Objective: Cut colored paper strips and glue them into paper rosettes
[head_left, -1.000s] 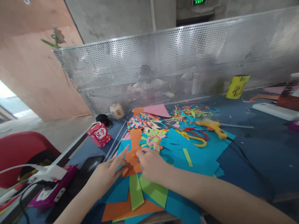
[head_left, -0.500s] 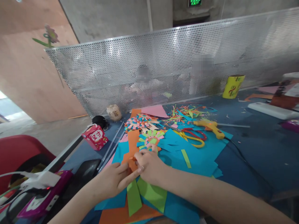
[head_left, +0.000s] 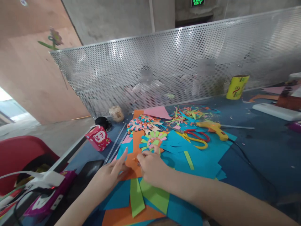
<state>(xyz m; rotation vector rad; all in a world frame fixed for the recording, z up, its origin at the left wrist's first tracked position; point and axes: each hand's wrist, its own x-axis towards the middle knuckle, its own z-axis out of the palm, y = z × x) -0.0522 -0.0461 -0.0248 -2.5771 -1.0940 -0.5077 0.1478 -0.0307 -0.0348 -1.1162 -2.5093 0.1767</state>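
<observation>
Orange paper [head_left: 136, 169] lies under and between both hands, over blue and green sheets. My left hand [head_left: 113, 171] rests at its left edge with fingers apart, index finger raised, holding nothing. My right hand [head_left: 151, 163] is pinched on a small orange piece [head_left: 135, 160] whose shape is mostly hidden by the fingers. Just beyond the right hand lies a round fringed paper flower [head_left: 153, 140] in green, pink and blue. A second, fuller fringed flower [head_left: 142, 122] sits behind it. Green paper strips [head_left: 136, 196] lie nearer me.
Red and yellow scissors [head_left: 196, 138] and a yellow glue gun [head_left: 213, 128] lie on blue paper at the right. A pink box [head_left: 98, 138], clear sticks [head_left: 115, 146] and a black object [head_left: 89, 171] are at the left. A perforated metal screen [head_left: 164, 66] stands behind, with people beyond.
My left hand has let go of the orange piece and drawn back left, its fingers spreading. My right hand still pinches it. The view has shifted slightly.
</observation>
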